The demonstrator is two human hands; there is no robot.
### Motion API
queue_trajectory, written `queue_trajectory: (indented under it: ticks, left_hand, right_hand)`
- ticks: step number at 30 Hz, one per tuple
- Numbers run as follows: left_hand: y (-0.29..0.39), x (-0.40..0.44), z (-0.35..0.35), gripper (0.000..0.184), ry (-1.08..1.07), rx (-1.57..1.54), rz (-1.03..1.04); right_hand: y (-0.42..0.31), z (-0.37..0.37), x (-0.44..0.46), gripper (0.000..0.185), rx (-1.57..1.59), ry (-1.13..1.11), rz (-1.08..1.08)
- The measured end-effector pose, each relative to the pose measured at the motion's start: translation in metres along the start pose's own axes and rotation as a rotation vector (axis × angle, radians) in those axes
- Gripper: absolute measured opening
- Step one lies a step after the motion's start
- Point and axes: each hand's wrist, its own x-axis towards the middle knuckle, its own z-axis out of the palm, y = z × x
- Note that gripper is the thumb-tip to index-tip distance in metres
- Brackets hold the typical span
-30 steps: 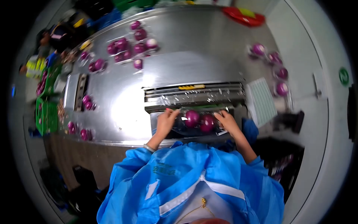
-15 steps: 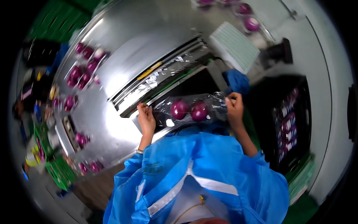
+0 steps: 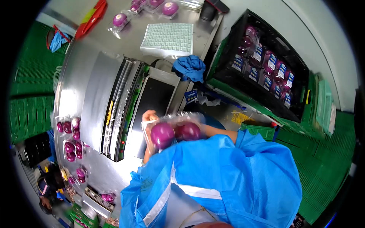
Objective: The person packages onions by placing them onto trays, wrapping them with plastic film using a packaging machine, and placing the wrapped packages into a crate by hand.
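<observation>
A clear-wrapped pack of two red onions (image 3: 163, 135) is held up close to my chest, in front of the blue smock. My left hand (image 3: 149, 116) is closed on the pack's left end, with fingertips showing above its edge. From the right, my right forearm (image 3: 224, 133) reaches behind the pack's other end, and the pack and blur hide that hand's fingers. Just beyond my left hand lies the wrapping machine, with its dark plate (image 3: 153, 99) and film roller bars (image 3: 121, 108).
A black crate (image 3: 279, 38) of labelled onion packs stands at right. A sheet stack of labels (image 3: 167, 38) and a blue cloth (image 3: 190, 68) lie beyond the machine. More onion packs (image 3: 70, 146) sit along the steel table's left edge. A person (image 3: 47, 186) is at lower left.
The view has turned to the right. The onion pack, earlier stretched level between both hands over the machine, is now nearer my body, and my right hand has gone behind it.
</observation>
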Motion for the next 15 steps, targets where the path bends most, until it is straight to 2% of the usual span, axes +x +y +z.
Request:
queue_trajectory:
  ticks: [2,3,4,6,8,10,12,13,14,15]
  left_hand:
    - [0.056,-0.008,0.042,0.052,-0.138,-0.353,-0.071]
    - [0.080,-0.014,0.063,0.042,-0.216,-0.464,0.007]
    - [0.090,-0.011,0.075,0.039,-0.326,-0.503,0.111]
    - [0.096,0.000,0.083,0.044,-0.488,-0.255,0.268]
    - [0.120,-0.013,0.109,0.065,-0.478,-0.483,-0.232]
    - [0.122,-0.005,0.132,0.064,-0.553,-0.534,-0.324]
    - [0.118,0.007,0.155,0.063,-0.627,-0.556,-0.406]
    - [0.114,0.013,0.166,0.062,-0.663,-0.554,-0.447]
    - [0.108,0.021,0.177,0.061,-0.694,-0.550,-0.487]
    - [0.103,0.027,0.185,0.061,-0.716,-0.543,-0.528]
  right_hand:
    - [-0.015,0.013,-0.021,0.022,-0.210,-0.088,0.042]
    - [-0.023,0.019,-0.031,0.021,-0.301,-0.116,0.046]
    - [-0.030,0.023,-0.037,0.021,-0.391,-0.142,0.046]
    - [-0.042,0.027,-0.045,0.021,-0.550,-0.183,0.021]
    - [-0.060,0.022,-0.045,0.021,-0.717,-0.203,-0.058]
    - [-0.087,0.011,-0.036,0.021,-1.065,-0.159,-0.225]
    - [-0.170,0.039,-0.059,0.026,-1.976,0.056,-0.182]
    - [-0.207,0.068,-0.077,0.031,-1.516,0.345,-0.194]
    - [-0.236,0.095,-0.102,0.038,-1.299,0.296,-0.374]
    - [-0.251,0.114,-0.120,0.047,-1.212,0.128,-0.438]
